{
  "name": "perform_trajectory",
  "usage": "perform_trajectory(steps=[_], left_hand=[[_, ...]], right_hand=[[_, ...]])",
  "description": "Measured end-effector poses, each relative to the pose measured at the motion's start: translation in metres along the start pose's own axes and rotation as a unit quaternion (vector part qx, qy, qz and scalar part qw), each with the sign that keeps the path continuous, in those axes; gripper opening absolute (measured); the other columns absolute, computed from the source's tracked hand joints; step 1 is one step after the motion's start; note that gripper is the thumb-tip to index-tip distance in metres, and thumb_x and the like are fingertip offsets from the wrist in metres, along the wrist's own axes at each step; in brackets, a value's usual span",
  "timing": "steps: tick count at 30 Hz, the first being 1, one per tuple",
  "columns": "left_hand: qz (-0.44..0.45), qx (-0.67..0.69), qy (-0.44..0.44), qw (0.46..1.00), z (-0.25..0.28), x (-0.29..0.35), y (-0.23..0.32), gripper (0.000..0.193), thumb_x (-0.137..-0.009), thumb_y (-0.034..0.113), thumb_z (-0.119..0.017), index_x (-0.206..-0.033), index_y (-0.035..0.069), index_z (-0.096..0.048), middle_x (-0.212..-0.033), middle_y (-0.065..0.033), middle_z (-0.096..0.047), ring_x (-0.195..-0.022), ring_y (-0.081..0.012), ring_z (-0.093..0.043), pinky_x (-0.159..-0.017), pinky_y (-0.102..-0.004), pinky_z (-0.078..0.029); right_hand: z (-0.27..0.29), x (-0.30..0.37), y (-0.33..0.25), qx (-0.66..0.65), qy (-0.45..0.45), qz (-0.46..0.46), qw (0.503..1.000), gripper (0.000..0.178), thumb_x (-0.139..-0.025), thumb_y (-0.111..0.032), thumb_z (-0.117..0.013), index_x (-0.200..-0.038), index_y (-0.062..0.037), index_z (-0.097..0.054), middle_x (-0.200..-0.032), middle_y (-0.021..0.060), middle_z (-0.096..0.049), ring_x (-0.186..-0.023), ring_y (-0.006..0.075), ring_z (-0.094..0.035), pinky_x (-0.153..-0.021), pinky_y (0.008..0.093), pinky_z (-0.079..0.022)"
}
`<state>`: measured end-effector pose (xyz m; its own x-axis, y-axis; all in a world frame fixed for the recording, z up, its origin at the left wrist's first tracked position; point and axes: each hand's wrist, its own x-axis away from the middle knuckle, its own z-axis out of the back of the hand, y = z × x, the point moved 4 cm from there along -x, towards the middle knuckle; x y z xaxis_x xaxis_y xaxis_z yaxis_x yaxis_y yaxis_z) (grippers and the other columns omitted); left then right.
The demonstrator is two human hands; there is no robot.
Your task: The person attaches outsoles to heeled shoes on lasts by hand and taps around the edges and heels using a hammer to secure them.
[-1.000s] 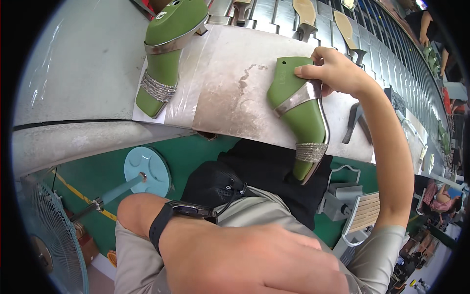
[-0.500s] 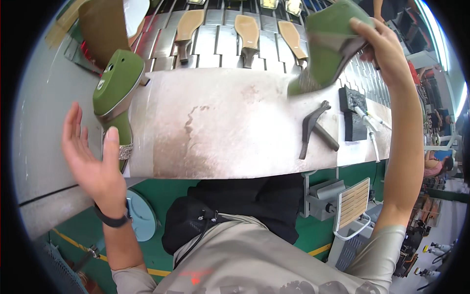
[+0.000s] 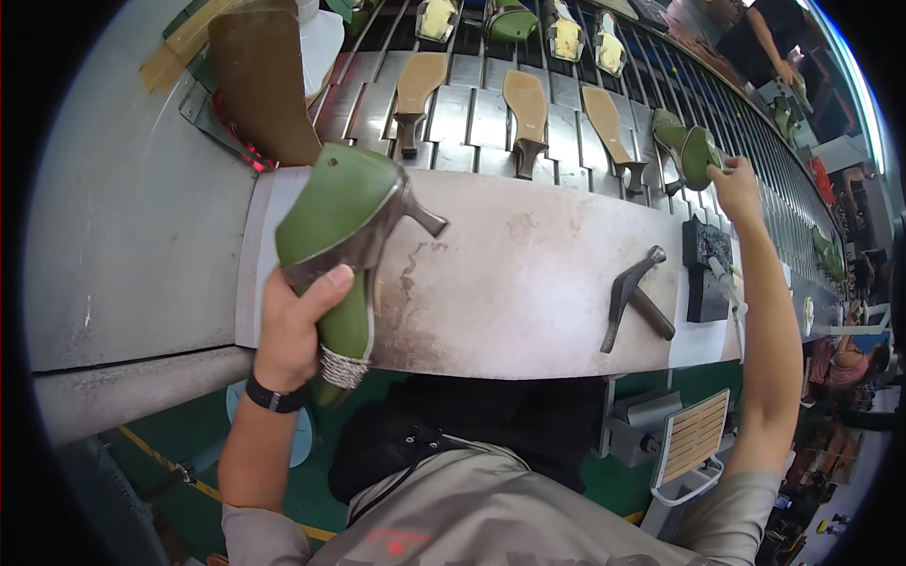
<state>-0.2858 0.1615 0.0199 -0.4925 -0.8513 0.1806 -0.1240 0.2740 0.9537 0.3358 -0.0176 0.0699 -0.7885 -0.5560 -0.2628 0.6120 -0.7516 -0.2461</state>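
Note:
My left hand [image 3: 291, 325] is wrapped round the middle of a green heeled shoe [image 3: 344, 203] and holds it tilted above the left part of the pale worktable [image 3: 510, 283]. The shoe's heel points right, and a sparkling band circles its near end. At the far right, my right hand [image 3: 741, 191] has its fingertips on the end of a second green heeled shoe [image 3: 698, 156], which lies on the slatted metal conveyor [image 3: 564, 143]. Some of the right fingers are hidden. A hammer [image 3: 637, 300] rests on the table, apart from both hands.
Several upturned shoes with tan soles [image 3: 526, 102] lie along the conveyor. Beside the hammer stands a black block [image 3: 708, 269] with white-handled tools [image 3: 731, 291] against it. A brown curved panel [image 3: 260, 85] rises at the far left. Another person's arm [image 3: 769, 42] shows at the top right.
My left hand has gripped the left shoe and brought it right over the table. My right hand has moved the second shoe from above the table onto the conveyor. The view has shifted.

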Motion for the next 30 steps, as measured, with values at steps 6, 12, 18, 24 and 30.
perform_trajectory(steps=[6,12,18,24,30], left_hand=[[0.185,0.148,-0.117,0.965,-0.046,0.078,-0.053,0.059,-0.103,0.041,-0.063,-0.137,-0.006,-0.057,-0.117,-0.0174,-0.072,-0.096,-0.0220,-0.075,-0.084,-0.0339,-0.062],[0.273,0.171,-0.161,0.933,-0.073,0.130,-0.095,0.059,-0.104,0.045,-0.058,-0.132,-0.007,-0.061,-0.113,-0.0192,-0.073,-0.093,-0.0218,-0.074,-0.083,-0.0335,-0.061],[0.262,0.176,-0.151,0.937,-0.070,0.136,-0.107,0.059,-0.103,0.046,-0.057,-0.131,-0.006,-0.061,-0.113,-0.0179,-0.073,-0.095,-0.0210,-0.073,-0.083,-0.0334,-0.060],[0.264,0.182,-0.161,0.933,-0.071,0.136,-0.105,0.060,-0.103,0.047,-0.057,-0.132,-0.006,-0.060,-0.114,-0.0178,-0.072,-0.095,-0.0210,-0.073,-0.084,-0.0337,-0.060],[0.266,0.173,-0.151,0.936,-0.069,0.132,-0.103,0.060,-0.103,0.046,-0.057,-0.134,-0.005,-0.059,-0.115,-0.0163,-0.072,-0.097,-0.0198,-0.072,-0.084,-0.0324,-0.058]], right_hand=[[0.075,0.193,-0.129,-0.043,-0.081,0.250,0.964,0.037,-0.094,-0.015,-0.072,-0.128,-0.0036,-0.068,-0.116,0.0172,-0.075,-0.109,0.0327,-0.073,-0.096,0.0421,-0.056],[-0.017,0.284,-0.123,0.093,0.016,0.313,0.945,0.060,-0.083,0.006,-0.059,-0.141,-0.0072,-0.063,-0.120,0.0208,-0.066,-0.104,0.0388,-0.062,-0.091,0.0491,-0.053],[-0.018,0.337,-0.104,-0.098,-0.033,0.168,0.980,0.043,-0.084,0.005,-0.066,-0.127,-0.0019,-0.069,-0.106,0.0192,-0.069,-0.091,0.0334,-0.069,-0.082,0.0424,-0.055],[0.046,0.425,-0.145,-0.278,-0.102,0.279,0.913,0.050,-0.077,-0.021,-0.093,-0.120,-0.0024,-0.073,-0.071,0.0098,-0.066,-0.054,0.0229,-0.064,-0.052,0.0327,-0.051],[0.038,0.427,-0.177,-0.419,-0.129,0.278,0.855,0.049,-0.075,-0.020,-0.093,-0.116,-0.0002,-0.076,-0.063,0.0042,-0.061,-0.049,0.0178,-0.059,-0.048,0.0287,-0.046]])
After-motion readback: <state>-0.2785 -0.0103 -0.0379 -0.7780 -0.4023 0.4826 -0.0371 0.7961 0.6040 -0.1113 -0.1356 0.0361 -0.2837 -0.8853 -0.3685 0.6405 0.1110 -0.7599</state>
